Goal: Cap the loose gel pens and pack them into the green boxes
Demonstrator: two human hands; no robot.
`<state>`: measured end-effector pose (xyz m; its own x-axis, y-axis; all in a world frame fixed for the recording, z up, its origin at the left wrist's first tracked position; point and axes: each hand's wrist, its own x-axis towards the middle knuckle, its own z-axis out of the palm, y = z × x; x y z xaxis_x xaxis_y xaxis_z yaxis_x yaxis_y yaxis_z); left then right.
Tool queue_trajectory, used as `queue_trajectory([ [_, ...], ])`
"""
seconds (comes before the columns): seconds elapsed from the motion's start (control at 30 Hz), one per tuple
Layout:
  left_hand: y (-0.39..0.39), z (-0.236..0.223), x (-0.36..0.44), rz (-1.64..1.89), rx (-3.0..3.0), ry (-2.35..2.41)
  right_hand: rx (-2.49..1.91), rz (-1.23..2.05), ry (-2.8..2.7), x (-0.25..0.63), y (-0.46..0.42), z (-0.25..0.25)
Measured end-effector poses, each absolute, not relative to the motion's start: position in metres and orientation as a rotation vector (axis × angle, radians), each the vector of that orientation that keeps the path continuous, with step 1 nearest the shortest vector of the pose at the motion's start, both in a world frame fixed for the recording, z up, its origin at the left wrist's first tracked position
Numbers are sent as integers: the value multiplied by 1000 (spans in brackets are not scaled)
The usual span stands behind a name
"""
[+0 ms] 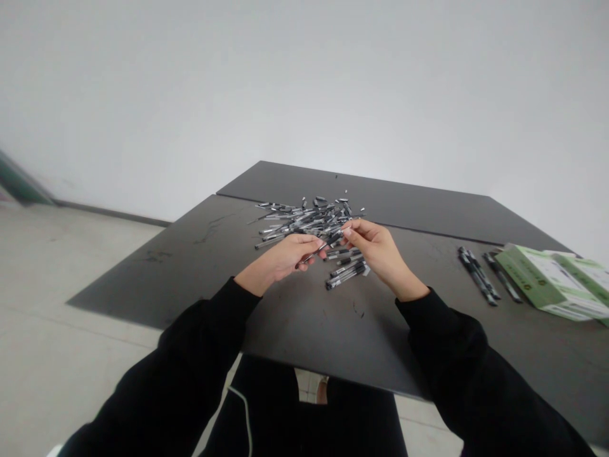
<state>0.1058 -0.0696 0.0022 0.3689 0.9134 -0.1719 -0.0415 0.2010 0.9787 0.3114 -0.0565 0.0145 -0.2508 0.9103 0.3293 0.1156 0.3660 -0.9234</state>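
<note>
A loose heap of pens and pen parts lies on the black table in front of me. My left hand is closed around a pen that points right. My right hand pinches the pen's other end with its fingertips, where a small dark cap or tip sits. Both hands hover just above the near edge of the heap. A few assembled pens lie in a small group under my right hand.
At the right, a row of assembled black pens lies beside green and white boxes. A second black table butts against the far side. Pale floor lies to the left, a white wall behind.
</note>
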Motion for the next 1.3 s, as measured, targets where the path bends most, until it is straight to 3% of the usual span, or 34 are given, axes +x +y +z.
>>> queue_trajectory([
  [0.33,-70,6,108,778,1143,947,-925,1025,-1669,308,-56,11],
  [0.53,-68,3,107,918,1254,1000,-943,1027,-1657,308,-56,10],
  [0.73,-69,7,105,714,1160,949,-947,1012,-1654,308,-56,11],
  [0.97,-67,1,104,863,1257,963,-916,1040,-1596,309,-57,14],
  [1.17,-73,9,104,644,1140,857,-937,993,-1560,312,-57,17],
  [1.3,-73,7,105,779,1290,796,-943,982,-1531,314,-56,17],
])
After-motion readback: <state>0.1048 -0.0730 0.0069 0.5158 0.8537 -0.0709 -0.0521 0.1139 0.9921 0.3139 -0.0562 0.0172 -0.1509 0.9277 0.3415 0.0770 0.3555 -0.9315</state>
